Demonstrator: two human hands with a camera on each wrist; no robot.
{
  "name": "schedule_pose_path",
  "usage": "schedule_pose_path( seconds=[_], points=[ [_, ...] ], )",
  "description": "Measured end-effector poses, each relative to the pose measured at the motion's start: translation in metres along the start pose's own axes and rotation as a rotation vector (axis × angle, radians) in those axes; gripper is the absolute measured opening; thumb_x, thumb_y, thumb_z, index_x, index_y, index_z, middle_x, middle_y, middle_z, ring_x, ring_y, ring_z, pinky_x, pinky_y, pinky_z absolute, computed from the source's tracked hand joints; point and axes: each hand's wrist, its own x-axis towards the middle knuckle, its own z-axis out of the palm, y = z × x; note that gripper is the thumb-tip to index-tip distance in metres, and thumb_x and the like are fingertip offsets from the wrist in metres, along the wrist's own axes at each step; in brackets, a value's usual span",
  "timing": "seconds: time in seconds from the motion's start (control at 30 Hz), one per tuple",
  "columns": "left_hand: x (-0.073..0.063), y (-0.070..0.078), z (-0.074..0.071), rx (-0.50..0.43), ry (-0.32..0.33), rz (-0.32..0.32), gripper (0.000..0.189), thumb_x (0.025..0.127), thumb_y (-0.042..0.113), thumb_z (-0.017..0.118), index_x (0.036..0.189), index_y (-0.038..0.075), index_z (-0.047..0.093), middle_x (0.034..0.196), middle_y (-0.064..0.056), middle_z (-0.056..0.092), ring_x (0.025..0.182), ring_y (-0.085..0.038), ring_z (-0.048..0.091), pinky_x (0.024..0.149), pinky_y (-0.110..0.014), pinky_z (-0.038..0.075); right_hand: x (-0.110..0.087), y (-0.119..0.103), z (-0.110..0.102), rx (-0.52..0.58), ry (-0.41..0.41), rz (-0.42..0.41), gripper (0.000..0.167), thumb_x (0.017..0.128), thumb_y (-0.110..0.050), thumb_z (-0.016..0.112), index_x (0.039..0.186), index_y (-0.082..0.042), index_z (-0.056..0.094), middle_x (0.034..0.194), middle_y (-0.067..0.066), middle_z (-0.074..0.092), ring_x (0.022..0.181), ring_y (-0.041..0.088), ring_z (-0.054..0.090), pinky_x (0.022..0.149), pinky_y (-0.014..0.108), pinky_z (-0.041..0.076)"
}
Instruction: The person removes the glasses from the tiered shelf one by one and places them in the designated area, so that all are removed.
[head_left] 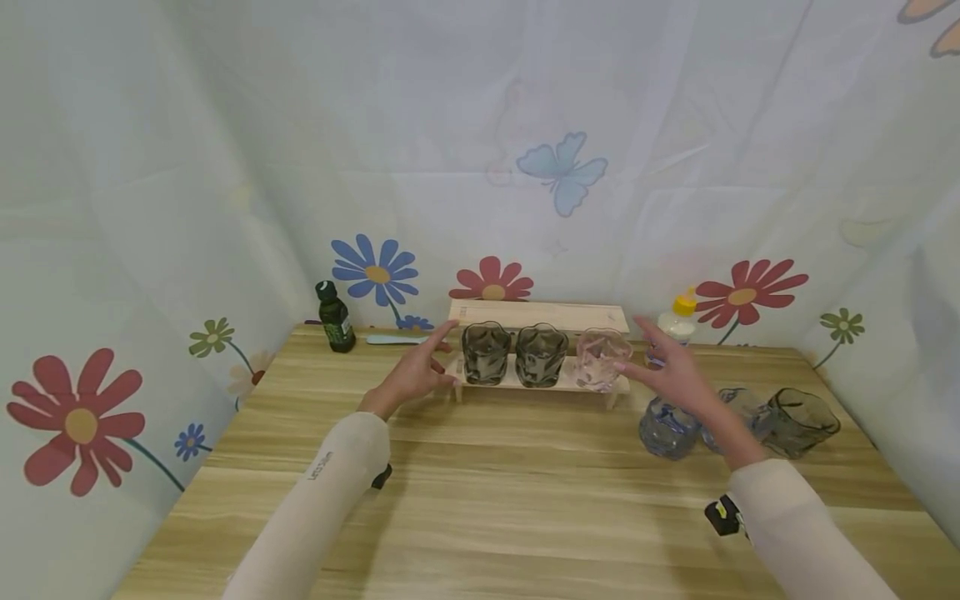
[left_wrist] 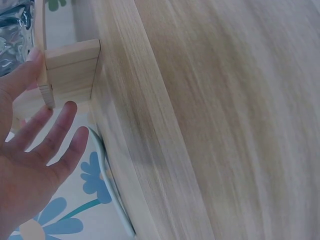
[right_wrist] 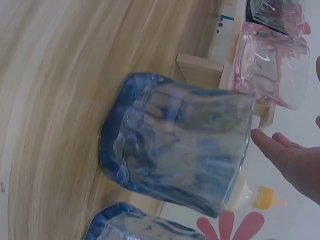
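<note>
A two-step wooden rack (head_left: 536, 314) stands at the back of the table. On its lower step are two smoky grey glasses (head_left: 486, 354) (head_left: 541, 357) and one pink glass (head_left: 602, 360), side by side. At the rack's left end is my left hand (head_left: 411, 375), fingers spread; in the left wrist view its thumb (left_wrist: 34, 56) and a fingertip meet the end of a board. My right hand (head_left: 678, 375) reaches to the rack's right end beside the pink glass, thumb and fingers apart and holding nothing.
Right of the rack stand two blue glasses (head_left: 667, 429) (head_left: 733, 410) and another grey glass (head_left: 799, 423), under and beyond the right forearm. A yellow-capped bottle (head_left: 677, 323) is behind the right hand. At the back left are a dark green bottle (head_left: 337, 318) and a pale flat stick (head_left: 395, 340).
</note>
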Motion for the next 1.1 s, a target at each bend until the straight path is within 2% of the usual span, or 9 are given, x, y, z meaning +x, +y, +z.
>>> schedule_pose_path(
  seconds=[0.37, 0.43, 0.6, 0.73, 0.9, 1.1],
  points=[
    [-0.001, 0.002, 0.0, 0.009, 0.005, 0.01, 0.103, 0.082, 0.009, 0.083, 0.159, 0.037, 0.02, 0.141, -0.02, 0.056, 0.091, -0.028, 0.07, 0.077, -0.041, 0.058, 0.006, -0.008, 0.018, 0.035, -0.019, -0.037, 0.082, 0.093, -0.023, 0.073, 0.158, -0.008, 0.025, 0.155, 0.032, 0.033, 0.131, 0.056, 0.046, 0.104, 0.064, 0.041],
    [-0.001, 0.002, 0.0, 0.012, 0.006, 0.01, 0.103, 0.082, 0.01, 0.083, 0.159, 0.037, 0.02, 0.141, -0.019, 0.056, 0.091, -0.028, 0.07, 0.077, -0.041, 0.058, 0.007, -0.008, 0.021, 0.018, -0.016, -0.044, 0.083, 0.092, -0.023, 0.074, 0.158, -0.007, 0.025, 0.149, 0.032, 0.041, 0.124, 0.053, 0.052, 0.102, 0.064, 0.043],
    [-0.001, 0.002, 0.001, 0.021, 0.009, -0.001, 0.104, 0.082, 0.012, 0.083, 0.159, 0.039, 0.02, 0.142, -0.018, 0.056, 0.092, -0.027, 0.069, 0.079, -0.042, 0.057, 0.011, -0.008, 0.027, -0.022, -0.014, -0.045, 0.086, 0.09, -0.026, 0.076, 0.158, -0.007, 0.027, 0.145, 0.03, 0.05, 0.114, 0.045, 0.06, 0.092, 0.058, 0.051],
    [-0.002, 0.002, 0.001, 0.022, 0.012, -0.005, 0.104, 0.082, 0.012, 0.083, 0.159, 0.04, 0.02, 0.142, -0.018, 0.056, 0.092, -0.027, 0.069, 0.08, -0.043, 0.057, 0.015, -0.007, 0.031, -0.021, -0.011, -0.044, 0.088, 0.088, -0.025, 0.078, 0.157, -0.005, 0.027, 0.149, 0.029, 0.045, 0.121, 0.046, 0.059, 0.087, 0.056, 0.053],
    [-0.002, 0.001, 0.001, 0.029, 0.013, 0.005, 0.104, 0.081, 0.012, 0.084, 0.159, 0.039, 0.019, 0.142, -0.018, 0.056, 0.091, -0.027, 0.07, 0.079, -0.042, 0.057, 0.019, -0.007, 0.033, -0.002, -0.018, -0.017, 0.09, 0.087, -0.024, 0.079, 0.157, -0.005, 0.027, 0.151, 0.029, 0.044, 0.13, 0.049, 0.051, 0.092, 0.059, 0.052],
    [-0.002, 0.001, 0.001, 0.034, 0.015, 0.019, 0.105, 0.081, 0.012, 0.084, 0.159, 0.038, 0.019, 0.142, -0.019, 0.056, 0.09, -0.027, 0.07, 0.08, -0.043, 0.057, 0.021, -0.006, 0.036, 0.073, -0.05, 0.022, 0.09, 0.088, -0.021, 0.078, 0.158, -0.003, 0.025, 0.152, 0.033, 0.038, 0.128, 0.051, 0.052, 0.096, 0.059, 0.05]
  ],
)
